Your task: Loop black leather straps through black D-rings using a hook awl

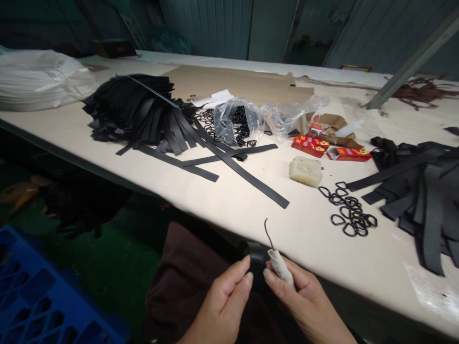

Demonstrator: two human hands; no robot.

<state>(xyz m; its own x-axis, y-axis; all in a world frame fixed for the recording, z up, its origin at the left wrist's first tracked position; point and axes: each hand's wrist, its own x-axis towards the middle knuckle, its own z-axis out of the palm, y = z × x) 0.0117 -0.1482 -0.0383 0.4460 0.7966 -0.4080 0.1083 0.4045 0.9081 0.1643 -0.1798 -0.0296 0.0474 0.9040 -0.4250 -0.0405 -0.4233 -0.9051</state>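
Note:
Over the lap at the bottom centre, my left hand (229,296) pinches a curved black strap (257,260) between thumb and fingers. My right hand (304,294) holds a tool with a pale wrapped handle (280,268) and a thin, bent dark tip (268,232) pointing up. Its fingertips also meet the strap's right side; how firmly they grip it is hard to see. On the table beyond lie loose black D-shaped rings (353,212), a pale yellowish block (306,171) and several flat dark straps (247,174).
A large pile of dark straps (132,110) lies at the left, another (426,191) at the right. Plastic bags (238,122) with rings and red boxes (311,145) stand mid-table. A metal pole (412,62) rises behind. A blue plastic crate (46,296) is lower left.

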